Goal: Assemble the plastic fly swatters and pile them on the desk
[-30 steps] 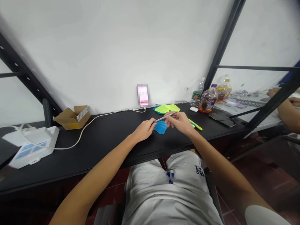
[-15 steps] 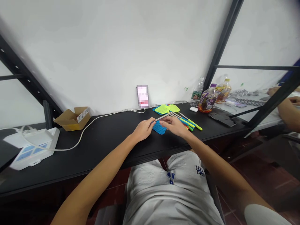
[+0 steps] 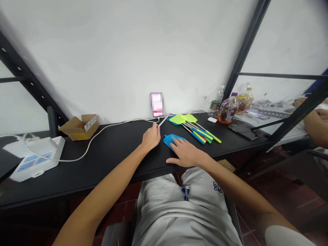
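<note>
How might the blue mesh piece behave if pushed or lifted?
The blue mesh piece looks thin and perforated, so probably light and bendy. Lying flat, partly under the right hand, it likely won't roll, but may slide on the smooth-looking tabletop.

From my head, the view faces forward and down; my lap (image 3: 160, 191) nearest, left hand (image 3: 151, 137) and right hand (image 3: 186, 153) mid-view, wall (image 3: 123, 61) beyond.
</note>
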`<state>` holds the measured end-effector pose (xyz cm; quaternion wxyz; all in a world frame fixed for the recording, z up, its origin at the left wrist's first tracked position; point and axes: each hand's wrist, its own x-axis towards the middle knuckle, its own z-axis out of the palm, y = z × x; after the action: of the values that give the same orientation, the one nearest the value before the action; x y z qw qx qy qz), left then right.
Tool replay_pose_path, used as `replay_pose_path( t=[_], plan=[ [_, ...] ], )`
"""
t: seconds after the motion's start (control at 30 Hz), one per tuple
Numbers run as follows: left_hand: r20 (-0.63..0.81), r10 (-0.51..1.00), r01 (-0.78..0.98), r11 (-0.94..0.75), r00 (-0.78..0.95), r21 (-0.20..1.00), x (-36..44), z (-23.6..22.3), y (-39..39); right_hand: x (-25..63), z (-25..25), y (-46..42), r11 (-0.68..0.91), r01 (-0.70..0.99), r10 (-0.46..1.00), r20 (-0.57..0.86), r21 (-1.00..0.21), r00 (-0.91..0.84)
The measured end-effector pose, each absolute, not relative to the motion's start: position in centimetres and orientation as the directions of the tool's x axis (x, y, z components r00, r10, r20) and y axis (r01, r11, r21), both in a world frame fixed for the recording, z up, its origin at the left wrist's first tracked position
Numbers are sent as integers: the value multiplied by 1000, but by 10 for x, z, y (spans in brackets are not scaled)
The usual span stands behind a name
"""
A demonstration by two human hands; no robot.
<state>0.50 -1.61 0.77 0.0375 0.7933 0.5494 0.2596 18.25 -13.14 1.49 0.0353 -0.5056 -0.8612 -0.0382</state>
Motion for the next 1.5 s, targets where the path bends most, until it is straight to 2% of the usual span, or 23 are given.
replay_pose_path(
  t=[0.17, 0.43, 0.57, 0.63, 0.7, 0.77, 0.87, 0.93, 1.07, 1.5],
  plan=[
    [337, 920, 881, -318, 198, 350, 3, 7, -11, 174, 29, -150, 498, 860, 856, 95, 111, -508],
    [329, 913, 868, -353, 239, 349, -3, 7, -11, 165, 29, -166, 579, 791, 798, 60, 199, -599],
    [317, 911, 858, -373, 266, 353, -3, 4, -9, 175, 46, -173, 620, 778, 775, 76, 99, -628],
    [319, 901, 850, -398, 293, 345, -3, 4, -9, 188, 58, -170, 591, 806, 798, 121, 32, -590],
    [331, 885, 837, -434, 327, 334, -2, 5, -11, 207, 68, -160, 466, 884, 869, 209, -40, -449],
    [343, 869, 824, -465, 356, 324, -1, 6, -13, 228, 73, -145, 305, 946, 896, 369, -112, -246],
    [360, 846, 805, -506, 394, 308, 0, 9, -16, 260, 73, -121, 167, 942, 788, 613, -292, 50],
    [368, 821, 780, -549, 437, 299, 1, 10, -19, 277, 70, -110, 155, 911, 709, 686, -382, 166],
    [375, 768, 720, -629, 518, 293, 3, 12, -23, 291, 64, -100, 193, 857, 674, 699, -479, 239],
    [390, 701, 644, -709, 598, 287, 1, 14, -26, 284, 59, -94, 253, 807, 714, 666, -533, 216]
  ],
)
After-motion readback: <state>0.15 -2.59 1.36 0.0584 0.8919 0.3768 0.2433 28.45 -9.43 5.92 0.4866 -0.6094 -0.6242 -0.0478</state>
